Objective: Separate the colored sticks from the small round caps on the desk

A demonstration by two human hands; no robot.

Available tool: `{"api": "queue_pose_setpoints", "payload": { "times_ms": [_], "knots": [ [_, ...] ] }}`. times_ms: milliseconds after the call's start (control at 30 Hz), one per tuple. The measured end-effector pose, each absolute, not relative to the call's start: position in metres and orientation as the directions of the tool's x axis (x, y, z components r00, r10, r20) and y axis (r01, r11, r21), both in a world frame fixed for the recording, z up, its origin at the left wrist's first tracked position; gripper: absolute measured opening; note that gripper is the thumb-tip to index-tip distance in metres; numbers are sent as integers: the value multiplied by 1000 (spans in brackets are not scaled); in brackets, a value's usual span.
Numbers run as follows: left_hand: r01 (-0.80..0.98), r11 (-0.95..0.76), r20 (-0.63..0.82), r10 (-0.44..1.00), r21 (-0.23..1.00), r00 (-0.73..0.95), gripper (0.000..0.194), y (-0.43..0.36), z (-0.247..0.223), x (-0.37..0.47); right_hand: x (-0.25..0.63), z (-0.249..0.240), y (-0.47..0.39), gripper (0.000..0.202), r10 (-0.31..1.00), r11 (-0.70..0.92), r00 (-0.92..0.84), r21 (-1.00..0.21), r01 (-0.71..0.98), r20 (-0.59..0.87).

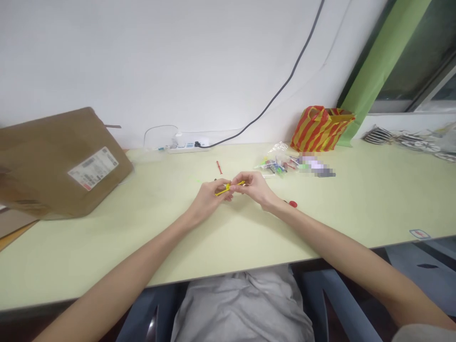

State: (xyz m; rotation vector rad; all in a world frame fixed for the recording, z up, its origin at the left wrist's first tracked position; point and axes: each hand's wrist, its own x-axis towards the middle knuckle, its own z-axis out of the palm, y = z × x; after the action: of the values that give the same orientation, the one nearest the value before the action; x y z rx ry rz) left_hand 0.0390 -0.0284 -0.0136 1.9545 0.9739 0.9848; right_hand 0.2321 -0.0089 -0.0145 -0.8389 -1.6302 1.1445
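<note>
Both of my hands meet above the middle of the table, fingers pinched on a thin yellow plastic piece (223, 192) that lies slantwise across them. My left hand (209, 195) grips its left part, and my right hand (253, 186) closes on its right part, where a yellow tip shows past the fingers. The middle of the piece is partly hidden by fingertips. Beyond my hands a small red stick-like piece (219, 167) lies on the table. A round red piece (292, 204) rests beside my right wrist, with a dark bit next to it.
Small coloured plastic parts (276, 165) lie in a clear bag behind my right hand. A striped bag (320, 128) stands at the back right, a cardboard box (64, 166) at the left. A power strip (188, 145) with a black cable (270, 102) sits against the wall.
</note>
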Motion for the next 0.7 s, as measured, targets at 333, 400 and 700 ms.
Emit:
{"api": "queue_pose_setpoints", "payload": {
  "times_ms": [333, 400, 700],
  "knots": [
    [438, -646, 428, 753, 625, 499, 32, -30, -13, 35, 236, -13, -6, 25, 804, 585, -285, -780, 223, 522],
    [442, -669, 457, 737, 598, 498, 31, -30, -12, 35, 237, -11, -8, 24, 766, 639, -282, -732, 236, 578],
    [439, -733, 503, 678, 520, 536, 20, -33, -14, 39, 234, -12, -16, 23, 619, 783, -384, -573, 240, 685]
  ]
}}
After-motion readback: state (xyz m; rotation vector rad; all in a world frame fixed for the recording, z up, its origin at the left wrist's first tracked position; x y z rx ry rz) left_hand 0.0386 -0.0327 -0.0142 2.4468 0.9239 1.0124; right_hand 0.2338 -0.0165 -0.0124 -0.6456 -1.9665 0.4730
